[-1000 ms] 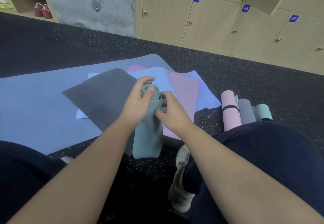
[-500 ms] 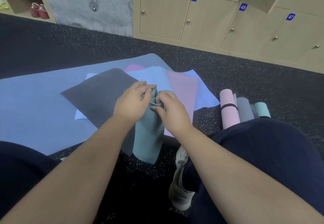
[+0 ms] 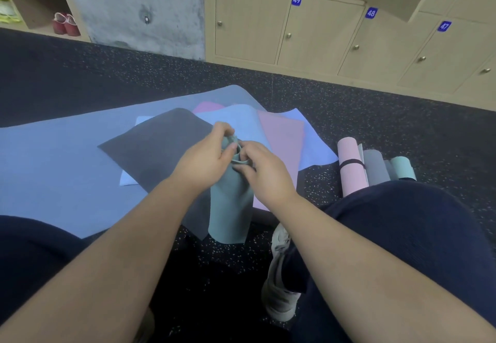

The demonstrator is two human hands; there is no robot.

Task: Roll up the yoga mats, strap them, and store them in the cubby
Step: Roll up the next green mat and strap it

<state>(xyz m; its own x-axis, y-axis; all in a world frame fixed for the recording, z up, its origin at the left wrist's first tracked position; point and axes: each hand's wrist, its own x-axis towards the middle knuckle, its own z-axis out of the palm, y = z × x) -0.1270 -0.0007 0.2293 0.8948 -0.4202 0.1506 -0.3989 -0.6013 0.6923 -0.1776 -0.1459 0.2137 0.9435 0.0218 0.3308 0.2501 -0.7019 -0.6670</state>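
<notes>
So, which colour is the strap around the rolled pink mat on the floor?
Black. The strap crosses the upper part of the rolled pink mat; it shows in the head view.

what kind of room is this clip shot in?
Likely a gym or yoga studio changing area: numbered light-wood lockers along the wall, dark speckled rubber flooring, and thin coloured yoga mats, some spread flat, some rolled like the strapped pink roll.

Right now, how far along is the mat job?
Done: three rolls on the floor, pink roll visibly strapped, grey roll and teal roll beside it. In hand: left hand and right hand grip the green mat, no strap visible. Left: the flat mats, dark grey mat on top, then storing everything.
</notes>
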